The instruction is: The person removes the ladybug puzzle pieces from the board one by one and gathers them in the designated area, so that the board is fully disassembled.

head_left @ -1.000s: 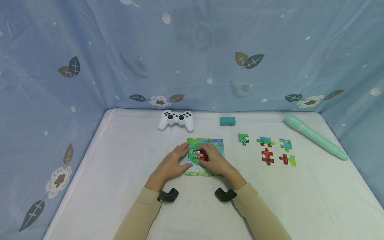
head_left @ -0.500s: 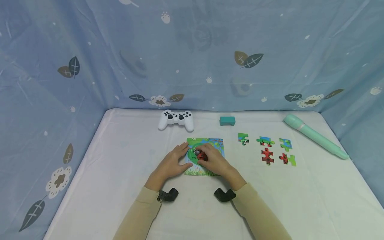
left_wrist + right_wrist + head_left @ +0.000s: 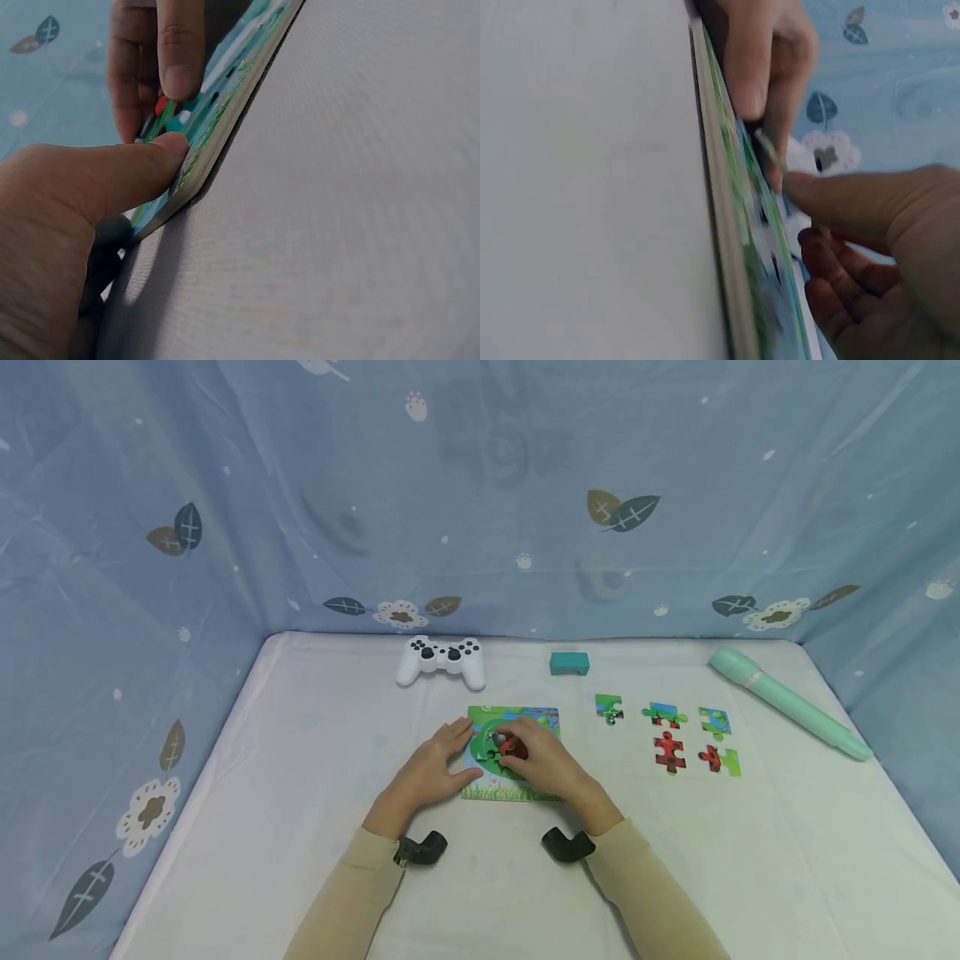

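Note:
A small puzzle board [image 3: 501, 788], printed with grass and a green scene, lies flat in the middle of the table. My left hand [image 3: 432, 770] holds its left side, the thumb over the near-left corner and the other fingers along the left edge. Over the board, my right hand [image 3: 546, 762] pinches a red puzzle piece [image 3: 512, 746] between thumb and fingers. The right wrist view catches this puzzle piece [image 3: 767, 148] nearly edge-on and tilted at the fingertips. Part of the board's right side is hidden under my right hand.
Several loose puzzle pieces, including a red one [image 3: 669, 752] and a green one [image 3: 609, 708], lie right of the board. Behind stand a white game controller [image 3: 441, 662] and a teal block [image 3: 569, 663]. A mint-green microphone-shaped object [image 3: 791, 703] lies at far right.
My right hand has shifted slightly right with the red puzzle piece, which has changed its tilt. More of the board's green middle shows. My left hand has stayed in place.

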`<move>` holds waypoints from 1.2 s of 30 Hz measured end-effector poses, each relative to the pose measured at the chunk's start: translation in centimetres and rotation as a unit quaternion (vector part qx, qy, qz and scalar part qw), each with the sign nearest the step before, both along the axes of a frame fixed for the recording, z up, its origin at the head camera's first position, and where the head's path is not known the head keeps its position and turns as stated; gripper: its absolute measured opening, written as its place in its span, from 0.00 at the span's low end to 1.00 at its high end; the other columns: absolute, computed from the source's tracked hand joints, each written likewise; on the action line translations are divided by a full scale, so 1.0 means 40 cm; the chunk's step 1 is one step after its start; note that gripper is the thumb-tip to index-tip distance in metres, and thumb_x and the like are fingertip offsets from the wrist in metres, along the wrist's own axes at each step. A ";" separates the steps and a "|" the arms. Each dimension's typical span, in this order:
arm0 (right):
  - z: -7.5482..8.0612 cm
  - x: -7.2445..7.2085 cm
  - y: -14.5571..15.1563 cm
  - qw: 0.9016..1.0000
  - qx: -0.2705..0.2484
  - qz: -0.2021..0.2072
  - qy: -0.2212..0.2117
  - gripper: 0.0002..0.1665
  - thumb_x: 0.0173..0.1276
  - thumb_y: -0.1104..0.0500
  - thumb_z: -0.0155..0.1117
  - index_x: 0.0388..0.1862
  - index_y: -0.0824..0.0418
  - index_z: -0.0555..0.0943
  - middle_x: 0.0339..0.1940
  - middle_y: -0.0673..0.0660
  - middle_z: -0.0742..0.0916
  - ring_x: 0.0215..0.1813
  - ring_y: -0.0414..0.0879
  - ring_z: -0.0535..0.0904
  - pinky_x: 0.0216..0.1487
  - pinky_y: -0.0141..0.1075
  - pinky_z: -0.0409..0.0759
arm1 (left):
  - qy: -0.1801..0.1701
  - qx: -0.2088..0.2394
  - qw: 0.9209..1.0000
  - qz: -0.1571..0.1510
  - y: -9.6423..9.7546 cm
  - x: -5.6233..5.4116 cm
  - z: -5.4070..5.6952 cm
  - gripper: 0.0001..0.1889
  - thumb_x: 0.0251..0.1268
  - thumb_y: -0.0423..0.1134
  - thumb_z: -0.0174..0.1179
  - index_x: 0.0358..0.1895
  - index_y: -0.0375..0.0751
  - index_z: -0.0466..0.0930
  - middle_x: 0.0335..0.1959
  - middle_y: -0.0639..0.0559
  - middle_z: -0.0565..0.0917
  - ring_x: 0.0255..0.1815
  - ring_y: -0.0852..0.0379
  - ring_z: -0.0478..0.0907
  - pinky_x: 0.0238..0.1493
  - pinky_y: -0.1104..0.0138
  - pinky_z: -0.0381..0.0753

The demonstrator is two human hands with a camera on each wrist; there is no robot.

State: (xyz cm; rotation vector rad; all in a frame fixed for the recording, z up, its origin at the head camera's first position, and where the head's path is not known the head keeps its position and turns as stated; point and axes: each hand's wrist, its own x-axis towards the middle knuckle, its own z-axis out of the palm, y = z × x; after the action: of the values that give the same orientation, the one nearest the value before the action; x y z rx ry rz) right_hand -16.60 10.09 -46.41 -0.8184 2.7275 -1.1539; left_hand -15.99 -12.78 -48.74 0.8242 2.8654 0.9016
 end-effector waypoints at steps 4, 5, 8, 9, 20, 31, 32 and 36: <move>0.012 -0.007 0.029 1.000 -0.014 -0.013 -0.011 0.26 0.62 0.61 0.67 0.59 0.64 0.75 0.54 0.60 0.80 0.51 0.51 0.78 0.51 0.45 0.81 | -0.003 0.002 1.000 -0.005 -0.001 -0.002 -0.001 0.38 0.61 0.54 0.61 0.69 0.35 0.64 0.73 0.45 0.60 0.74 0.45 0.56 0.75 0.55 0.55; 0.015 -0.009 0.039 1.000 -0.016 -0.018 -0.016 0.26 0.63 0.61 0.67 0.60 0.64 0.75 0.55 0.60 0.80 0.52 0.52 0.78 0.51 0.46 0.82 | -0.004 0.003 1.000 -0.004 -0.002 -0.002 -0.002 0.38 0.60 0.55 0.61 0.69 0.36 0.63 0.73 0.45 0.60 0.74 0.45 0.56 0.75 0.55 0.55; 0.018 -0.013 0.078 0.999 -0.015 -0.031 -0.027 0.27 0.63 0.61 0.66 0.61 0.64 0.74 0.55 0.60 0.79 0.53 0.53 0.79 0.52 0.46 0.82 | -0.006 -0.001 1.000 -0.002 -0.001 -0.003 -0.005 0.38 0.60 0.55 0.61 0.69 0.36 0.63 0.73 0.45 0.60 0.74 0.46 0.56 0.76 0.56 0.54; 0.019 -0.014 0.094 0.999 -0.014 -0.037 -0.028 0.27 0.63 0.62 0.66 0.61 0.65 0.74 0.54 0.60 0.79 0.53 0.54 0.79 0.53 0.47 0.81 | -0.004 0.001 1.000 -0.001 0.000 -0.003 -0.006 0.38 0.60 0.55 0.61 0.69 0.36 0.64 0.73 0.44 0.60 0.74 0.45 0.56 0.76 0.56 0.54; 0.014 0.005 0.285 0.996 0.001 -0.089 0.000 0.28 0.61 0.64 0.67 0.60 0.66 0.74 0.52 0.61 0.80 0.49 0.54 0.78 0.53 0.51 0.80 | -0.001 -0.001 1.000 0.000 0.000 -0.002 -0.004 0.38 0.60 0.55 0.62 0.69 0.37 0.64 0.73 0.45 0.60 0.74 0.46 0.56 0.76 0.57 0.54; 0.009 0.025 0.392 0.995 0.028 -0.092 -0.036 0.27 0.65 0.63 0.63 0.63 0.66 0.72 0.54 0.63 0.79 0.54 0.59 0.76 0.54 0.54 0.77 | -0.013 -0.006 1.000 0.006 0.000 -0.004 -0.005 0.38 0.60 0.55 0.61 0.70 0.38 0.63 0.74 0.47 0.59 0.75 0.47 0.55 0.76 0.56 0.54; 0.008 0.025 0.395 0.995 0.035 -0.090 -0.031 0.26 0.65 0.63 0.63 0.62 0.66 0.72 0.54 0.63 0.79 0.54 0.58 0.76 0.53 0.54 0.77 | -0.014 -0.006 1.000 0.006 0.001 -0.004 -0.004 0.38 0.60 0.55 0.61 0.70 0.38 0.63 0.74 0.47 0.59 0.75 0.46 0.54 0.76 0.56 0.54; 0.003 0.026 0.404 0.995 0.050 -0.082 -0.018 0.26 0.65 0.63 0.64 0.61 0.68 0.72 0.54 0.64 0.78 0.54 0.60 0.76 0.54 0.55 0.76 | -0.020 -0.011 1.000 0.008 0.001 -0.003 -0.002 0.38 0.61 0.55 0.61 0.70 0.38 0.63 0.74 0.47 0.59 0.75 0.47 0.54 0.76 0.57 0.53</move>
State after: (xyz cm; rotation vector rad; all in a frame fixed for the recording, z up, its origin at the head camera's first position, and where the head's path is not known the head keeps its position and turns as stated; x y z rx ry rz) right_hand -15.57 26.24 -46.29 -0.5653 2.8402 -1.0375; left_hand -16.12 -12.72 -48.80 0.7738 2.8450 0.8772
